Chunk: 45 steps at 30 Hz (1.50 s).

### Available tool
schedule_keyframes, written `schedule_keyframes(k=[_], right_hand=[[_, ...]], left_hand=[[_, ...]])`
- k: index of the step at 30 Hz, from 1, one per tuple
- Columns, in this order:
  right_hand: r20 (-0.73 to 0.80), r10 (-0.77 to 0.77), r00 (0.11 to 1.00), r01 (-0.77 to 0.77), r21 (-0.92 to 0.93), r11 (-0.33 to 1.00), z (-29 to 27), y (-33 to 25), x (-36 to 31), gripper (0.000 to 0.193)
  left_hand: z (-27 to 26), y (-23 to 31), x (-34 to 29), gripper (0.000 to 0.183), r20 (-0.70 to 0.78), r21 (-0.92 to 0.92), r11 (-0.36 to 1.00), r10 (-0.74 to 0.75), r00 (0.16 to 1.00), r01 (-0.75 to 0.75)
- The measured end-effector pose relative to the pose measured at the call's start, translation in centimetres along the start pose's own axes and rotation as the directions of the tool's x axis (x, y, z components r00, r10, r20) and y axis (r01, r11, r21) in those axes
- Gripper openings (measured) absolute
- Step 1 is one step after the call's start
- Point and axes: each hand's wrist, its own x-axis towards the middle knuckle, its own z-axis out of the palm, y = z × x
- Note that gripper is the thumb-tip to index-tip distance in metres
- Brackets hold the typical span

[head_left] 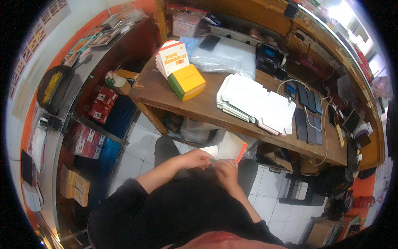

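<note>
Above my lap I hold a partly folded carton (231,146), white inside with an orange-red edge. My left hand (195,159) has its fingers closed on the carton's near left side. My right hand (226,168) pinches the near edge just beside it, and the two hands almost touch. The fingers hide the part of the carton between them. On the wooden table (161,92) ahead stands a yellow and green box (186,83), with several printed white and orange cartons (172,58) leaning behind it. A stack of flat white carton blanks (253,101) lies to their right.
Several phones (304,124) with white cables lie at the table's right. A plastic-wrapped grey package (226,56) with a black phone (209,42) on top and a dark card-terminal-like device (268,58) sit behind. A glass display case (76,99) stands left; a dark stool (300,190) stands right.
</note>
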Motion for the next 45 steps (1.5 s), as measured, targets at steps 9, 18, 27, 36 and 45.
schedule_keyframes(k=[9,18,27,36,45], right_hand=[[0.043,0.149,0.988,-0.153,0.089,0.984,-0.5,-1.4,0.8,0.011],[0.241,0.274,0.931,-0.293,0.046,0.955,-1.2,-1.6,1.6,0.011],[0.194,0.274,0.942,-0.313,0.211,0.926,-0.5,-2.1,1.7,0.017],[0.365,0.233,0.901,-0.318,0.194,0.928,-1.5,-1.9,2.7,0.033],[0.288,0.133,0.948,-0.2,0.218,0.955,-5.3,0.4,12.4,0.052]], left_hand=[[-0.6,0.1,-0.8,0.036,0.155,0.064,0.998,-0.03,0.988,0.02],[-0.7,-1.2,-0.3,0.033,0.226,0.183,0.983,-0.008,0.974,-0.035],[-0.7,-0.8,-1.4,0.023,0.181,-0.021,0.997,-0.068,0.981,0.073],[-0.8,0.4,-1.0,0.024,0.119,0.795,0.604,-0.057,0.991,-0.061],[-4.0,9.7,-1.0,0.031,0.218,0.772,0.286,0.72,0.658,-0.568]])
